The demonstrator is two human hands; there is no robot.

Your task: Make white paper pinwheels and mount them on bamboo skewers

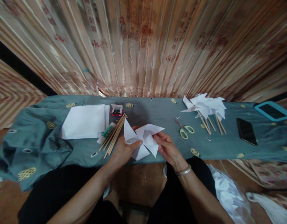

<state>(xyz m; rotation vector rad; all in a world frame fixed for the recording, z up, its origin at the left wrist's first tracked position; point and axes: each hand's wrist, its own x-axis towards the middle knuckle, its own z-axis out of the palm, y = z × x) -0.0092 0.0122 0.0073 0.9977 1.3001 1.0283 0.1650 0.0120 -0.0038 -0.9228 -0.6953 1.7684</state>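
Between my hands, over the table's near edge, is a white paper pinwheel (145, 137) with its blades folded in toward the middle. My left hand (126, 146) grips it from the left, the thumb pressed near its centre and the fingers mostly behind the paper. On the other side, my right hand (168, 147) pinches the right-hand blade with fingers and thumb. No stick shows on this pinwheel. Left of my left hand lie several wooden sticks (114, 136), a glue stick (108, 132) and a small red box (117, 110) with dark little pieces in it.
A stack of white paper (83, 121) lies at left on the green cloth (155, 109). Scissors (184, 128) rest right of my hands. Farther right are finished pinwheels on sticks (205, 105), a phone (246, 131) and a blue-framed tablet (273, 111). A clear bag of white paper pieces (229, 193) stands below.
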